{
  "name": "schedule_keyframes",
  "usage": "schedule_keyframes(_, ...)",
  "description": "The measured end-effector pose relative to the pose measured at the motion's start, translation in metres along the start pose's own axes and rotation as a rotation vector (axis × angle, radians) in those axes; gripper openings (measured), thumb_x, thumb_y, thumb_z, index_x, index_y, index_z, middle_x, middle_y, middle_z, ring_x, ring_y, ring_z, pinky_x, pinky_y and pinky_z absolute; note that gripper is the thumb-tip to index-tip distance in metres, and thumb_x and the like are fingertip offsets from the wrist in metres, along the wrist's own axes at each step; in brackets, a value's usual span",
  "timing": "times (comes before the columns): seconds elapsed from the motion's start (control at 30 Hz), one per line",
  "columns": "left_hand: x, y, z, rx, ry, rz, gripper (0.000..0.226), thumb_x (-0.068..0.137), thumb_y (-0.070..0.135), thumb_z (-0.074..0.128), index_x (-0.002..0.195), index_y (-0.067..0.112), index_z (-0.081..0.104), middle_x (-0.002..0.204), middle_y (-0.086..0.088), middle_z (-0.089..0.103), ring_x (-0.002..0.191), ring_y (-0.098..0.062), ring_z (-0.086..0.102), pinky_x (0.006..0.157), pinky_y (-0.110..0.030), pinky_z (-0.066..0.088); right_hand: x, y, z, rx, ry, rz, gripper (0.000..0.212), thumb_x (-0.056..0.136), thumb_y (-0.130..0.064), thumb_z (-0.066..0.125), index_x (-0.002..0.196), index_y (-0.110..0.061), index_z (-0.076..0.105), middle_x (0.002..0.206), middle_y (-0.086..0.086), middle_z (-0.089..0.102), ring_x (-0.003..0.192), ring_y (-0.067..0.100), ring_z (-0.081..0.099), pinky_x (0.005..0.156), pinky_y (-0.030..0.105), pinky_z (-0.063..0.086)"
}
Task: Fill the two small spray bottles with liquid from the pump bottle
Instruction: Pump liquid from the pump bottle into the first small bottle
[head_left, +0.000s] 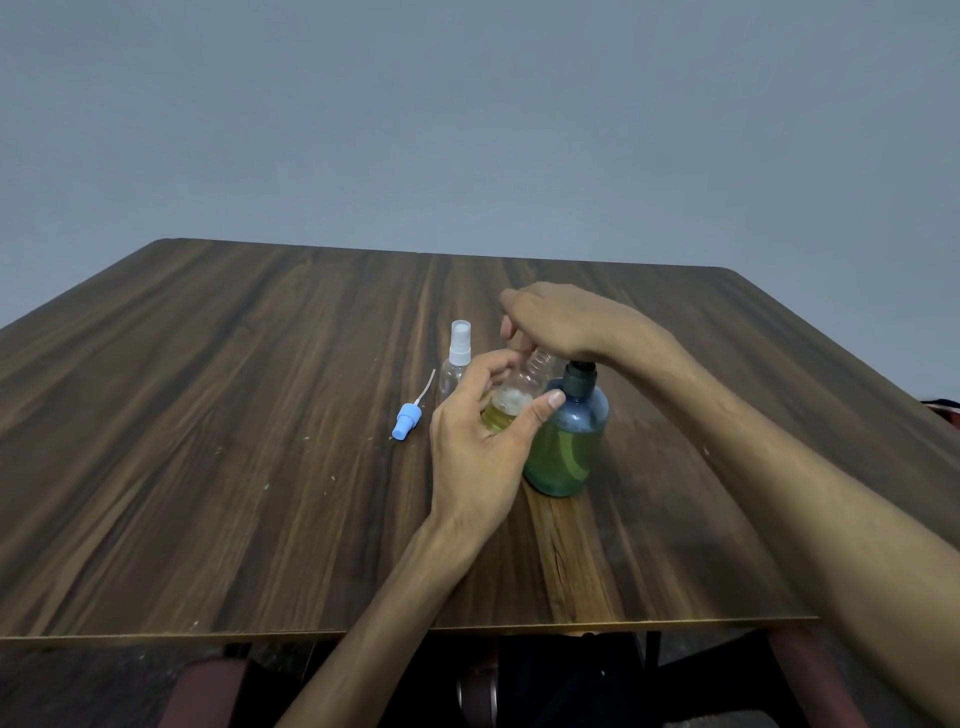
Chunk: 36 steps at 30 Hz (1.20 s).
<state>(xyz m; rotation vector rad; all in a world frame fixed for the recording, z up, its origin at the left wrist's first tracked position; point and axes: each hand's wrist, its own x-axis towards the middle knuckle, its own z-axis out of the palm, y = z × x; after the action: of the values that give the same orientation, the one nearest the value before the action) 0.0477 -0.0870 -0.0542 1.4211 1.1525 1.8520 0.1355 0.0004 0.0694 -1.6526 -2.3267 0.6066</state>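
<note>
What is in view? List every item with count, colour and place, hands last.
pump bottle: 1, blue-green with dark pump, centre of table, partly full of greenish liquid
open spray bottle: 1, clear, uncapped, yellowish liquid at bottom, held tilted at the pump
capped spray bottle: 1, clear with white sprayer, upright behind the left hand
loose sprayer cap: 1, blue with white tube, lying left of the bottles
table: 1, dark wood grain
wall: 1, grey, behind
left hand: grips open spray bottle
right hand: on the pump head
</note>
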Motion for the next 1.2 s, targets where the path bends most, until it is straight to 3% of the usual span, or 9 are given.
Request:
schedule_keyframes(0.07,0.0,0.001,0.0,0.005,0.004,-0.006,0.037,0.087,0.017,0.087,0.119,0.021,0.068,0.11,0.003,0.077,0.107,-0.02,0.074,0.094,-0.045,0.061,0.001,-0.001,-0.001,0.003,0.011,-0.014,0.069,0.087,-0.044,0.019,0.111,0.002,0.063,0.104,0.02,0.074,0.086,0.031,0.068,0.097,0.054,0.053)
schedule_keyframes(0.17,0.001,0.0,0.001,-0.003,0.006,-0.008,0.037,0.087,0.015,0.087,0.118,0.017,0.069,0.112,0.002,0.077,0.109,-0.019,0.074,0.095,-0.047,0.061,-0.001,0.0,0.004,-0.059,0.006,-0.022,0.071,0.078,-0.047,0.018,0.106,-0.004,0.067,0.104,0.015,0.075,0.1,0.035,0.069,0.097,0.054,0.053)
schedule_keyframes(0.33,-0.001,0.0,0.0,0.01,0.009,-0.008,0.038,0.086,0.017,0.088,0.119,0.017,0.069,0.11,0.003,0.077,0.106,-0.019,0.074,0.094,-0.044,0.061,0.0,-0.002,-0.001,0.0,0.011,-0.019,0.076,0.08,-0.047,0.017,0.113,0.003,0.064,0.106,0.022,0.074,0.084,0.032,0.064,0.091,0.048,0.053)
schedule_keyframes(0.5,0.0,0.001,0.001,-0.003,0.005,-0.014,0.037,0.086,0.014,0.088,0.117,0.016,0.069,0.11,0.002,0.077,0.106,-0.02,0.075,0.094,-0.046,0.061,-0.001,-0.001,0.003,-0.064,-0.005,0.001,0.067,0.085,-0.047,0.021,0.11,-0.007,0.068,0.104,0.012,0.075,0.103,0.033,0.068,0.1,0.052,0.052)
schedule_keyframes(0.63,0.0,0.002,0.001,0.009,0.015,-0.009,0.038,0.085,0.015,0.089,0.117,0.018,0.069,0.108,0.006,0.076,0.106,-0.016,0.074,0.093,-0.04,0.061,0.0,0.0,-0.002,0.001,0.012,-0.006,0.069,0.089,-0.042,0.02,0.116,0.003,0.064,0.107,0.021,0.075,0.095,0.036,0.067,0.094,0.047,0.053)
schedule_keyframes(0.77,0.0,0.002,0.002,-0.007,0.01,-0.013,0.037,0.084,0.011,0.089,0.115,0.014,0.07,0.11,0.004,0.077,0.107,-0.016,0.074,0.095,-0.039,0.061,-0.004,-0.002,0.004,-0.075,-0.01,0.004,0.065,0.089,-0.043,0.02,0.111,-0.005,0.067,0.109,0.015,0.073,0.103,0.034,0.067,0.099,0.054,0.052)
schedule_keyframes(0.87,0.0,0.001,0.002,-0.004,0.012,-0.013,0.037,0.084,0.013,0.089,0.115,0.015,0.07,0.108,0.005,0.076,0.105,-0.016,0.074,0.093,-0.038,0.061,-0.007,-0.004,-0.001,-0.039,-0.006,0.006,0.07,0.086,-0.044,0.02,0.113,0.002,0.065,0.109,0.02,0.075,0.105,0.038,0.067,0.1,0.055,0.051)
schedule_keyframes(1.07,0.0,0.004,0.001,-0.004,0.006,-0.024,0.036,0.085,0.013,0.089,0.116,0.014,0.07,0.11,0.002,0.077,0.107,-0.018,0.074,0.095,-0.044,0.061,-0.009,-0.006,0.0,-0.127,-0.031,-0.017,0.071,0.082,-0.048,0.018,0.107,-0.006,0.068,0.109,0.014,0.073,0.102,0.033,0.067,0.099,0.054,0.052)
schedule_keyframes(1.2,-0.001,0.005,0.001,0.005,0.013,-0.037,0.038,0.084,0.015,0.089,0.116,0.019,0.07,0.109,0.006,0.076,0.107,-0.014,0.073,0.095,-0.039,0.06,-0.006,-0.009,-0.006,-0.082,-0.045,-0.043,0.067,0.079,-0.043,0.018,0.102,0.002,0.061,0.104,0.023,0.075,0.09,0.035,0.067,0.099,0.056,0.052)
